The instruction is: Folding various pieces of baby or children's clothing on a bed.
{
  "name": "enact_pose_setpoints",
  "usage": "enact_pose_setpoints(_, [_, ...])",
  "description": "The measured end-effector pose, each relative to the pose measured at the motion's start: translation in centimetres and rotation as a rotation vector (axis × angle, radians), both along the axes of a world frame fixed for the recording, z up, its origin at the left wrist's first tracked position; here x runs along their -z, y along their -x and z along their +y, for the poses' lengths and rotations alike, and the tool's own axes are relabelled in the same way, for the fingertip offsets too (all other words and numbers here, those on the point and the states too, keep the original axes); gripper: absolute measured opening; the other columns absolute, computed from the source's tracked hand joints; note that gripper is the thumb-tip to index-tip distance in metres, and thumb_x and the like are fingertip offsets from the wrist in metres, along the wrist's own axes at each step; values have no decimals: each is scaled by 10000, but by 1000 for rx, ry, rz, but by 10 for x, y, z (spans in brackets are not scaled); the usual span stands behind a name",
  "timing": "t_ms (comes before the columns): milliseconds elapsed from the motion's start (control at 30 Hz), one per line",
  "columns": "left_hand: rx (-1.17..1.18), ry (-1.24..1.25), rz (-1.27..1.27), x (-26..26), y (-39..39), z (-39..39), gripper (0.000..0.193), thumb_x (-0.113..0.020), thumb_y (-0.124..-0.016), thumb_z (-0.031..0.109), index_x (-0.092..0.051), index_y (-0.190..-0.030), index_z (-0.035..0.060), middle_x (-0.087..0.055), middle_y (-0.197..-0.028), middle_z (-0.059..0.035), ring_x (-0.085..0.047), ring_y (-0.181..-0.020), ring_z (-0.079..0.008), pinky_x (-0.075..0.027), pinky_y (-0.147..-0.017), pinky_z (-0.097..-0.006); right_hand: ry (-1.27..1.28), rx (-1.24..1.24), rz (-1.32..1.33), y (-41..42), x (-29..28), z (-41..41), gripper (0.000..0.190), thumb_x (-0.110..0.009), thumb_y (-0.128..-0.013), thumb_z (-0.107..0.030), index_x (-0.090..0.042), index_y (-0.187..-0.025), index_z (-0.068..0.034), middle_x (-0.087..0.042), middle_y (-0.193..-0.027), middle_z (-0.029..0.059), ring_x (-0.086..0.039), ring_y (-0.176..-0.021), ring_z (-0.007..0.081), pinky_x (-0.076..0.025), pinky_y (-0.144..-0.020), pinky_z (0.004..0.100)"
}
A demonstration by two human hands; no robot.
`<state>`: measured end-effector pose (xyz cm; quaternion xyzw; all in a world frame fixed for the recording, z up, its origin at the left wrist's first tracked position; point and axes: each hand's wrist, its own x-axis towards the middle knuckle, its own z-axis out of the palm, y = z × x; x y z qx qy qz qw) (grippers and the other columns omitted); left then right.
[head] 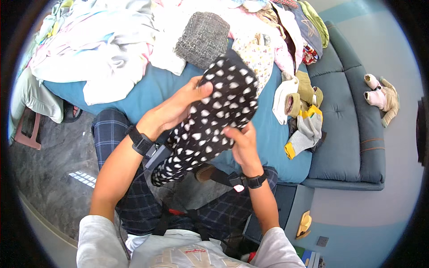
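Between both hands hangs a black cloth garment with a white heart print, held over my lap at the bed's edge. My left hand grips its left side, the thumb lying on top of the cloth. Lower on the right edge, my right hand pinches it with the thumb on top. The garment's upper end has a plain dark band, and a narrower part trails down towards my left knee. Just beyond it, a folded grey textured cloth lies on the bed.
Light-coloured bedding or clothes are heaped on the blue bed sheet. Several socks lie near the padded headboard. A patterned garment rests beyond my right hand. A pinkish-brown stool stands at the left.
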<state>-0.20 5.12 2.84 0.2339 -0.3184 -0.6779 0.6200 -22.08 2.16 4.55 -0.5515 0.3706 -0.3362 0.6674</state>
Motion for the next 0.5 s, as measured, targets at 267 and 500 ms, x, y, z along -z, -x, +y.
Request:
enact_pose_setpoints(267, [389,129,-246,5,-7,7,1056,-763,-795,557,-259,-1489,-60,-445,-1428,-126,-411,-1320,-187,-324,-1108,-313,271,444,-170,9,-61,-40,373,-644,-889,-82,-534,-1244,-50,-650,-1126,61,-666,-962,169,-556,-850,319])
enact_pose_setpoints(500, [217,121,-700,9,8,1,740,-702,-897,354,-376,-1417,-59,-523,-1345,-177,-488,-1263,-235,-382,-1065,-328,152,448,-80,50,-29,-70,430,-664,-893,-120,-521,-1287,-29,-620,-1194,51,-610,-1050,169,-491,-912,330])
